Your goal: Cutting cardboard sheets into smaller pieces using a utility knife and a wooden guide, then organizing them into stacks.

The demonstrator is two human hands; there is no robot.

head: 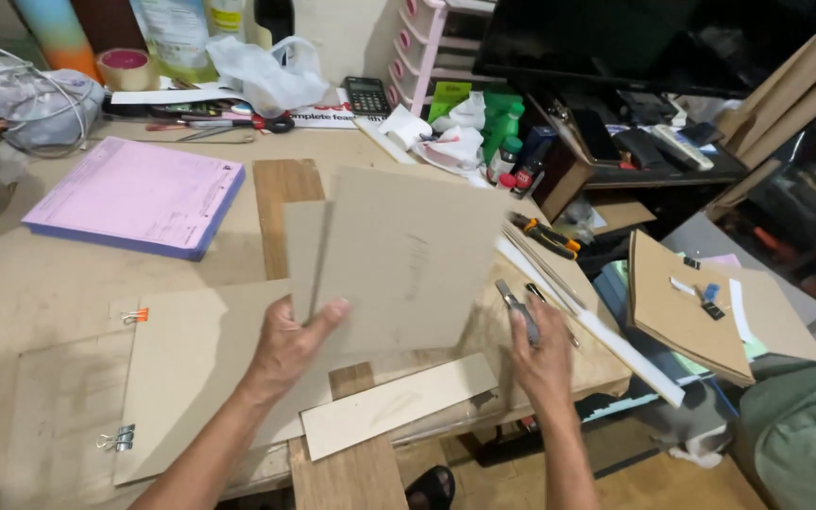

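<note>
Cluttered and brown, the worktop (40, 283) carries flat board offcuts. Over it the left hand (290, 345) pinches grey cardboard sheets (399, 260) by their lower left corner, thumb on top; they rise up and away, long axis nearly upright. Just right, the right hand (542, 359) grips a slim metal tool (518, 310). Matte, stiff, rectangular stock.
</note>
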